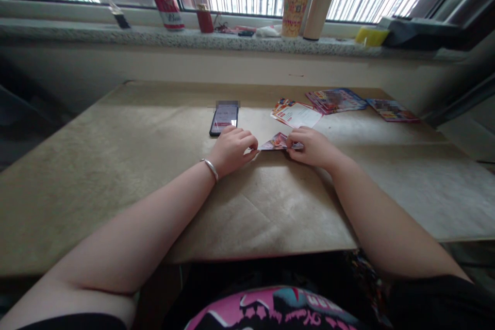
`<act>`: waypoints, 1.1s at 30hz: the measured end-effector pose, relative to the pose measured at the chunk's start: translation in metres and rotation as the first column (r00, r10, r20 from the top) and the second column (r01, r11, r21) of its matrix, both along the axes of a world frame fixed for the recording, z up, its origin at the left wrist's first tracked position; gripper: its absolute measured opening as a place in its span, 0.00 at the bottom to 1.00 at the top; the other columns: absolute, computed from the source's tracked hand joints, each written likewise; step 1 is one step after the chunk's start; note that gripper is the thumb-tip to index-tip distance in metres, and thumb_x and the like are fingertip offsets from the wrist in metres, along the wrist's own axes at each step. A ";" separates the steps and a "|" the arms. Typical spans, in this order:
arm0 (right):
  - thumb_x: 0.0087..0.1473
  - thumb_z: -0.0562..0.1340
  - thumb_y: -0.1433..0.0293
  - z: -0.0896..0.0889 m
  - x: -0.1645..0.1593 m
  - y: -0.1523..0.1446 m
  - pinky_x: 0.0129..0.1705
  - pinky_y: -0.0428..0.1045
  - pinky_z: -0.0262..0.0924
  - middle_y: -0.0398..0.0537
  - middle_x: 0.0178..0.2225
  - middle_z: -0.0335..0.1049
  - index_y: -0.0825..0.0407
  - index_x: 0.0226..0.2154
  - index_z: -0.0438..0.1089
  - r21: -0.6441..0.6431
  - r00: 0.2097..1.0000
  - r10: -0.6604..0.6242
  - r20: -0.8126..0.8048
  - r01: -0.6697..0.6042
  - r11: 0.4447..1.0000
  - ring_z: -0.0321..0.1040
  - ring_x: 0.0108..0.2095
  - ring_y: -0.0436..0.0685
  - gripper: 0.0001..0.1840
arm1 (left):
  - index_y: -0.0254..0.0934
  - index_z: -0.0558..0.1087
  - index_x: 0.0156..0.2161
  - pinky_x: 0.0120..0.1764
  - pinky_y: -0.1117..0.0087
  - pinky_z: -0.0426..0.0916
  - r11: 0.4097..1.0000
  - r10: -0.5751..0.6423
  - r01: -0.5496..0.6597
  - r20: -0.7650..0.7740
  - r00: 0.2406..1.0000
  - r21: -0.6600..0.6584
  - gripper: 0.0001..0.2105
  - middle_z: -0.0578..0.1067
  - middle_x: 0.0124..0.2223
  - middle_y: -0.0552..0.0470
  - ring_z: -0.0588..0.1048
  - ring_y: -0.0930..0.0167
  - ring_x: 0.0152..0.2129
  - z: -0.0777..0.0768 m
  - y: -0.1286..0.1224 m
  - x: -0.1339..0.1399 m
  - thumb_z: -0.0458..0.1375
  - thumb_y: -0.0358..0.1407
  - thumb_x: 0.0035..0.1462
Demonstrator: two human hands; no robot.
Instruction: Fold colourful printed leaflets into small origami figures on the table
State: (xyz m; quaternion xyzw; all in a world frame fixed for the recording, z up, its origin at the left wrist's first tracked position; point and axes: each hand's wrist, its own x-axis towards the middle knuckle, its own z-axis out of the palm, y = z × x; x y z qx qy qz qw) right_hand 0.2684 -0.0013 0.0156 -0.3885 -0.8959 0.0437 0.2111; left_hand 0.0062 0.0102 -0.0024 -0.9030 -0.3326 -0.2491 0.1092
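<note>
Between my hands is a small piece of colourful printed paper (275, 142), folded into a triangle-like shape, low over the table. My left hand (234, 148), with a silver bangle at the wrist, pinches its pointed left end. My right hand (309, 147) has its fingers curled on the right end and hides that part. Just beyond my left hand lies a phone (225, 117) with its screen lit. Past my right hand is a loose pile of printed paper sheets (297, 114), the top one mostly white.
More colourful printed sheets (336, 100) lie at the back right, with another small stack (391, 110) beside them. The tan-covered table (96, 175) meets a wall. On the stone windowsill (139, 36) stand a red can (169, 10), a red bottle (204, 19) and a patterned cup (294, 11).
</note>
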 end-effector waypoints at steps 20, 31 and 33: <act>0.50 0.60 0.73 -0.004 -0.020 -0.007 0.36 0.49 0.52 0.46 0.31 0.69 0.50 0.27 0.67 0.010 0.999 0.033 0.039 -0.033 0.999 0.62 0.34 0.54 0.02 | 0.38 0.71 0.31 0.40 0.65 0.58 0.996 -0.079 0.078 -0.024 0.997 -0.053 0.11 0.76 0.32 0.53 0.72 0.70 0.30 0.002 -0.005 0.007 0.59 0.42 0.60; 0.50 0.60 0.73 -0.002 -0.019 -0.007 0.37 0.49 0.53 0.46 0.31 0.69 0.50 0.27 0.67 -0.023 0.998 0.046 0.040 -0.045 0.999 0.63 0.34 0.54 0.03 | 0.38 0.71 0.30 0.40 0.65 0.58 0.994 -0.081 0.077 -0.046 0.996 -0.083 0.13 0.76 0.31 0.53 0.72 0.69 0.31 0.003 -0.006 0.006 0.60 0.45 0.60; 0.50 0.60 0.73 -0.004 -0.016 -0.005 0.36 0.49 0.53 0.46 0.31 0.69 0.50 0.27 0.68 -0.017 0.998 0.033 0.056 -0.032 0.999 0.63 0.34 0.55 0.03 | 0.38 0.71 0.31 0.40 0.65 0.58 0.992 -0.095 0.090 -0.053 0.994 -0.090 0.13 0.76 0.31 0.53 0.72 0.69 0.31 0.003 -0.005 0.004 0.60 0.45 0.60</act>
